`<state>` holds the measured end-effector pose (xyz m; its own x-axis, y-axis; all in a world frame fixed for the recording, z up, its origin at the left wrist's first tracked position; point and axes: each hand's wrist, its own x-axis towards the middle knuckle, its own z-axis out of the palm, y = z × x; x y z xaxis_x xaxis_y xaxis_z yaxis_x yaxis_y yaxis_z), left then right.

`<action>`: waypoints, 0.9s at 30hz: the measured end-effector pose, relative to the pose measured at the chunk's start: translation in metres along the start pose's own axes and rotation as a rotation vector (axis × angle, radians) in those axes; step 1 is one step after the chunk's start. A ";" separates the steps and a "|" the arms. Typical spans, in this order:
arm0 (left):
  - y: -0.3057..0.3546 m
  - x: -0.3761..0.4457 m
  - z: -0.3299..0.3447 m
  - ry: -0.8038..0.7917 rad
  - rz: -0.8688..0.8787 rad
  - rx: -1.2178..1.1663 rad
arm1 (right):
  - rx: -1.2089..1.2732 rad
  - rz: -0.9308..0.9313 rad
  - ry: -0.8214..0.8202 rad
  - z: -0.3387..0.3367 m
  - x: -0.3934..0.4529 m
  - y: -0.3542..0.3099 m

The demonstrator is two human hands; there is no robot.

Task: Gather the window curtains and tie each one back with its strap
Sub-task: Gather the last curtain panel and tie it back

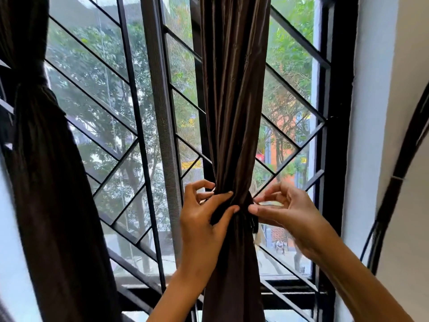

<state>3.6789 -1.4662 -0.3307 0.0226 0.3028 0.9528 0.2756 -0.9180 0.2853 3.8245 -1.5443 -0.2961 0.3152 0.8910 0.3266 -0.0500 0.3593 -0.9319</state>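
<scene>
A dark brown curtain (234, 89) hangs gathered in the middle of the window, cinched at hand height by a dark strap (246, 205). My left hand (202, 219) grips the strap and fabric on the left of the bundle, thumb and forefinger curled round a dark fold. My right hand (285, 210) pinches the strap's end at the bundle's right edge, where a short dark tail hangs down. A second brown curtain (51, 173) at the left is bunched and bound by its own strap (32, 82) high up.
Behind the curtains is a black window frame (336, 135) with diagonal grille bars (130, 126) and a mesh screen. A white wall (376, 112) lies to the right, with a dark curved bar (399, 163) across it. Trees and buildings show outside.
</scene>
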 end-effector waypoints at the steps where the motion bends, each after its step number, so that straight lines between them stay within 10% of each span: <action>1: 0.001 -0.001 0.002 0.018 -0.005 0.007 | -0.002 -0.014 0.022 -0.001 -0.001 -0.003; 14: 0.007 0.005 0.008 -0.069 -0.018 -0.201 | 0.260 -0.313 0.271 0.040 -0.001 0.009; 21: -0.005 0.032 0.002 -0.115 -0.472 -0.391 | -0.440 -0.754 0.157 0.028 0.001 0.037; 27: -0.005 0.034 0.001 -0.123 -0.513 -0.438 | -0.901 -0.948 0.138 0.024 -0.006 0.051</action>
<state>3.6789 -1.4517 -0.3002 0.1092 0.7303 0.6744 -0.1325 -0.6617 0.7380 3.7970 -1.5246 -0.3417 -0.0256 0.3418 0.9394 0.8718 0.4675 -0.1464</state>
